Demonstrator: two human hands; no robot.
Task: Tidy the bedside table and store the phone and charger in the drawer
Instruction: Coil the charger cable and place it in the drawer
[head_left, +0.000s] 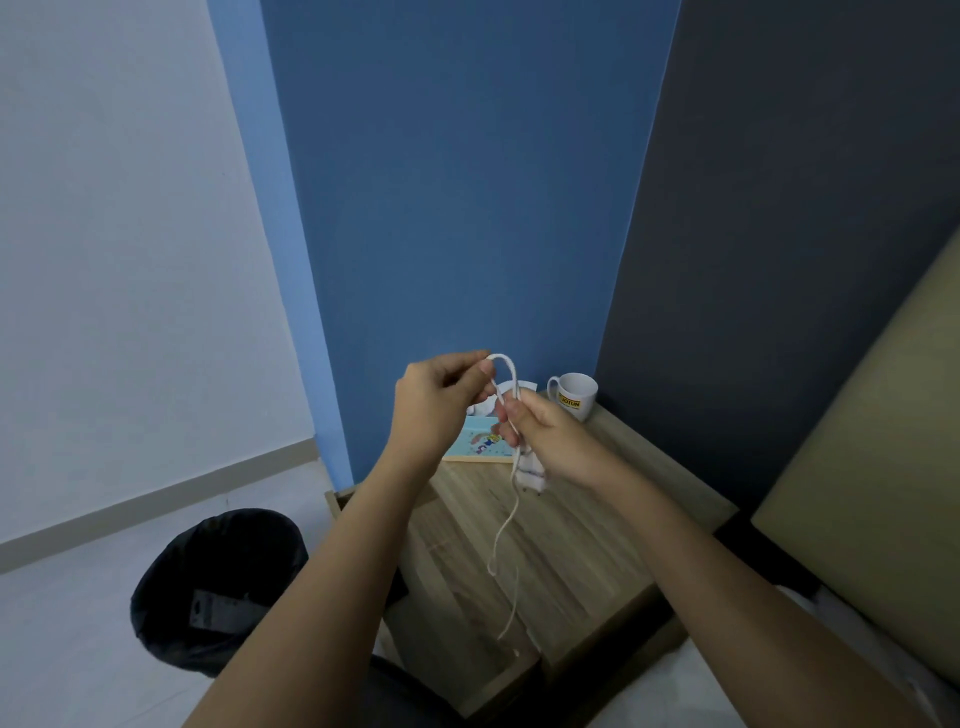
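- I see both hands raised above the wooden surface, working a white cable.
- My left hand is closed, pinching the top of a cable loop between thumb and fingertips.
- My right hand is closed around the cable strands and the white charger, whose block pokes out just below the fist.
- From the right hand the cable hangs loose, curving down in front of the surface, its free end dangling near the surface's front edge.
- A white mug with a yellow label stands at the back of the surface, to the right of the hands, handle to the left.
- A light blue box with a cartoon print sits at the back of the surface, partly hidden behind the hands, well left of the mug.
- A black bin with a dark liner stands on the floor left of the surface.
- I cannot make out a phone anywhere, and whether the drawer stands open I cannot tell.
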